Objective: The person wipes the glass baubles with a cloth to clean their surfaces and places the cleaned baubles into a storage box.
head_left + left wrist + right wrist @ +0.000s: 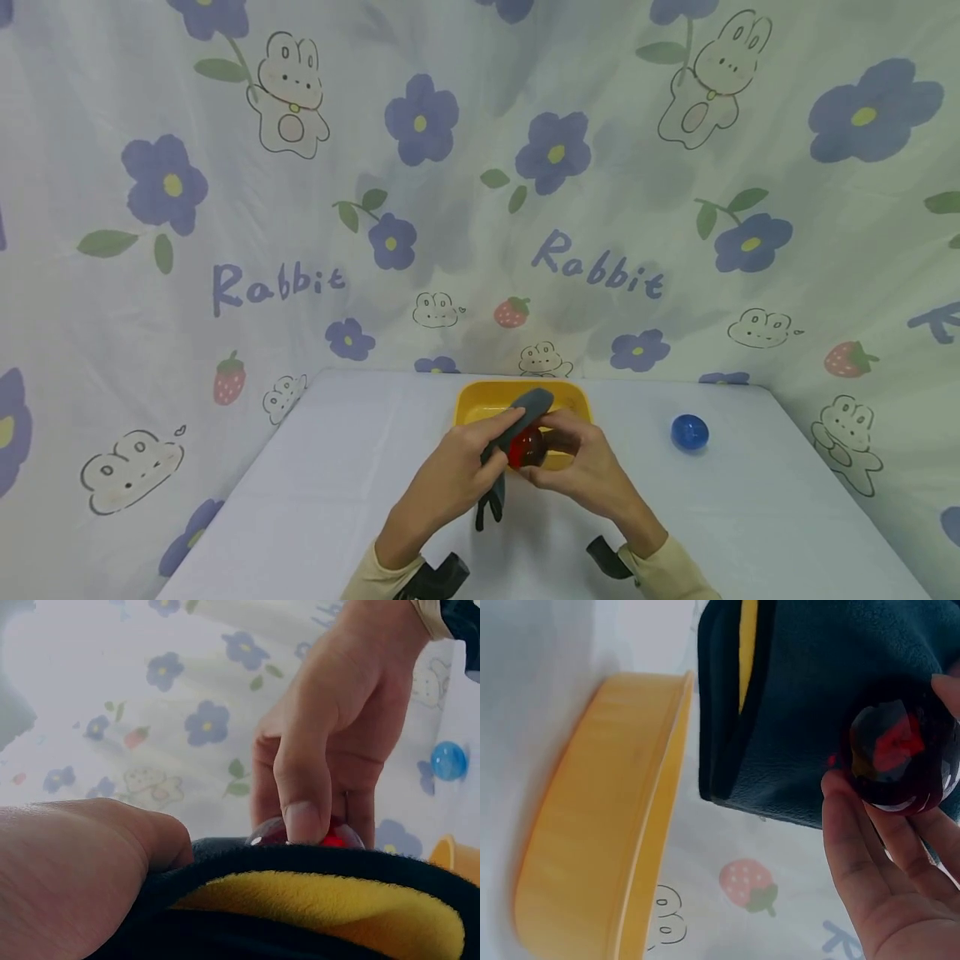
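My left hand (453, 467) grips a dark grey-blue cloth (802, 720) with a yellow underside, its thumb on top of the fabric. Between the thumb and fingers of my right hand (592, 468) is a clear red ball (900, 754). The ball lies against or very close to the cloth's dark face; the exact contact cannot be told. Both hands are in front of and partly over a yellow basin (467, 406), hiding some of its inside. In the left wrist view, the cloth's dark edge covers the ball's lower part.
A clear blue ball (689, 432) rests on the white table (300, 492), right of the basin. Behind the table hangs a curtain (480, 208) printed with flowers and rabbits. Dark wrist straps and pale sleeves (667, 575) show at the bottom.
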`<action>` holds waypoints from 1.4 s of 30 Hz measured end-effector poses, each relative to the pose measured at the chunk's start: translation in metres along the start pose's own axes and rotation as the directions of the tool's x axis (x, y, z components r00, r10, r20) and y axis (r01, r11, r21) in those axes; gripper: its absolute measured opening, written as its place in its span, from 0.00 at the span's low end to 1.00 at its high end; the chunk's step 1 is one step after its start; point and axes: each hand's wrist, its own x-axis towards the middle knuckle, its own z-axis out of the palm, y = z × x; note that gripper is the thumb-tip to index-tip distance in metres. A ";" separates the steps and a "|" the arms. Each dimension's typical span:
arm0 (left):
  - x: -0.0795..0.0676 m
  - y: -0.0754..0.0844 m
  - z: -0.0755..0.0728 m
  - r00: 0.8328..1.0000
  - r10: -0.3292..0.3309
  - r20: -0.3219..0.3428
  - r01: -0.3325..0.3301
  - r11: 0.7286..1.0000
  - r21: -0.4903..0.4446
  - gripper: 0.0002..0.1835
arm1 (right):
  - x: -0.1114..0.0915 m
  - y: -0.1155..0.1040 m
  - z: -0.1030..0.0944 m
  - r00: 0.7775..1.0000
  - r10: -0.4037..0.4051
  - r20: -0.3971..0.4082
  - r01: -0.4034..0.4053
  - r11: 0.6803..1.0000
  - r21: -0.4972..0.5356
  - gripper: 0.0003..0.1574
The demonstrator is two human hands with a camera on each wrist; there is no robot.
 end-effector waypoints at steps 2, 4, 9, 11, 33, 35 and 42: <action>0.000 -0.002 0.000 1.000 -0.006 0.011 0.006 1.000 0.002 0.28 | -0.001 -0.001 0.001 1.000 0.002 0.008 -0.002 1.000 0.002 0.34; 0.000 -0.004 0.000 1.000 -0.012 0.019 0.012 1.000 0.004 0.28 | -0.001 -0.002 0.001 1.000 0.015 0.012 -0.015 1.000 0.005 0.34; 0.000 -0.010 0.000 0.999 -0.023 0.029 0.023 1.000 0.000 0.28 | -0.002 -0.002 0.002 1.000 0.010 0.012 -0.011 1.000 0.024 0.35; 0.000 -0.012 -0.002 0.999 -0.025 0.031 0.025 1.000 -0.012 0.28 | -0.002 -0.002 0.002 1.000 -0.009 0.014 0.009 1.000 0.029 0.34; 0.000 -0.020 -0.005 0.989 -0.124 0.083 0.138 0.969 -0.204 0.28 | -0.002 -0.009 -0.013 1.000 -0.027 -0.010 0.027 0.998 0.048 0.33; -0.001 -0.022 -0.005 0.987 -0.138 0.085 0.155 0.957 -0.245 0.28 | -0.002 -0.009 -0.015 1.000 -0.023 -0.011 0.023 0.999 0.049 0.33; -0.005 -0.023 -0.010 0.970 -0.201 0.136 0.238 0.899 -0.368 0.29 | -0.004 -0.008 -0.020 1.000 -0.004 -0.012 0.005 1.000 0.013 0.32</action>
